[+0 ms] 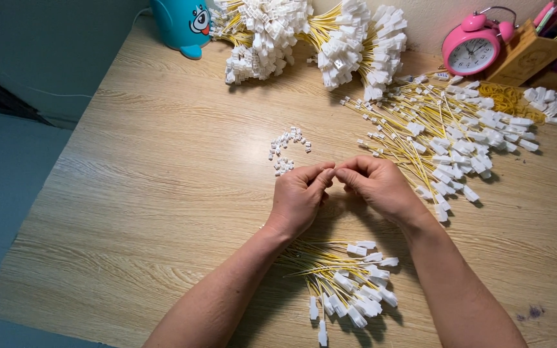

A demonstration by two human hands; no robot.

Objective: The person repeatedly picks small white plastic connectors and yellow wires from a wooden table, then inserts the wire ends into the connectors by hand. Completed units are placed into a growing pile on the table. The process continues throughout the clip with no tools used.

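Clutter rings our work on the wooden table. From the head camera we see two bound bundles of yellow wires with white connectors, one at the far edge beside a blue toy and a second to its right. A pink alarm clock stands at the far right next to a wooden holder, with yellow rubber bands in front of it. A loose heap of wired connectors spreads to the right of our hands, its wires fanning roughly from far left to near right. A small scatter of bare white connector housings lies just beyond our left hand. Another pile of finished wires rests between our forearms, near the table's front edge, wires running left to right with the white ends on the right.

Our left hand and right hand meet fingertip to fingertip above the table's middle. Both are pinched closed, but whatever small piece sits between the fingers is hidden, so we cannot tell its shape or which way it points. Nothing lies between our hands and the piles.
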